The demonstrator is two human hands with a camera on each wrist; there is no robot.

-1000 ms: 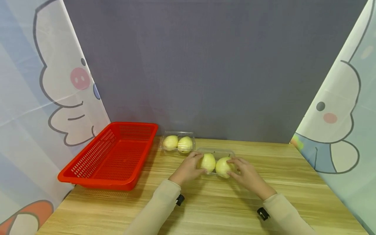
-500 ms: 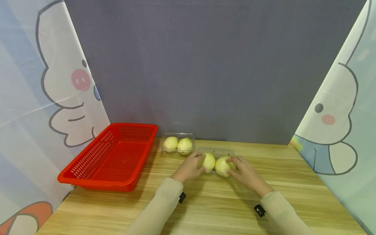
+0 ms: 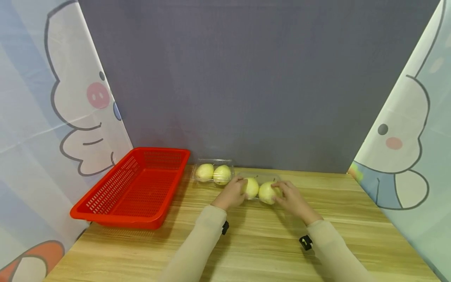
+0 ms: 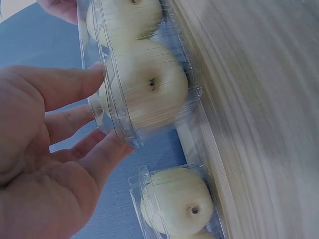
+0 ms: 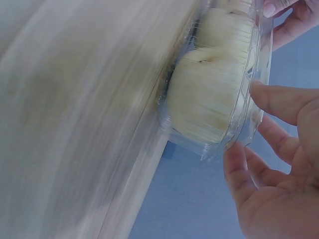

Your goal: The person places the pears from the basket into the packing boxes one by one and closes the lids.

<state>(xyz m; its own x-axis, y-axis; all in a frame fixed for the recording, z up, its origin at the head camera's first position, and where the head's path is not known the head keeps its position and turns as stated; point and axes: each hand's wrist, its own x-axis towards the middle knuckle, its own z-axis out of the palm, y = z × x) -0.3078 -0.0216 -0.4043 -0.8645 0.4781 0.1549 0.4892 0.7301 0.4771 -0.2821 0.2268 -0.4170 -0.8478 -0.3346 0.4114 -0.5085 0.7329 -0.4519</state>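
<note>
A clear plastic clamshell box [image 3: 262,178] with two pale yellow pears [image 3: 267,192] stands between both hands. My left hand [image 3: 231,194] grips its left end, thumb and fingers at the rim. At the opposite end my right hand [image 3: 290,199] pinches the rim likewise. In the left wrist view the pear [image 4: 149,84] shows through the lid, with the left hand [image 4: 55,134] beside it. The right wrist view shows the right hand [image 5: 279,159] holding the rim, close over the table. A second clear box [image 3: 223,161] with two pears [image 3: 204,172] sits behind and to the left.
A red perforated plastic basket [image 3: 155,219] stands on the left of the wooden table [image 3: 260,250]. A grey backdrop [image 3: 246,86] rises behind the table's back edge, and printed cloths [image 3: 398,172] hang at both sides.
Both hands have moved the nearer box of pears a little farther back over the table. The second box and the red basket stay in place.
</note>
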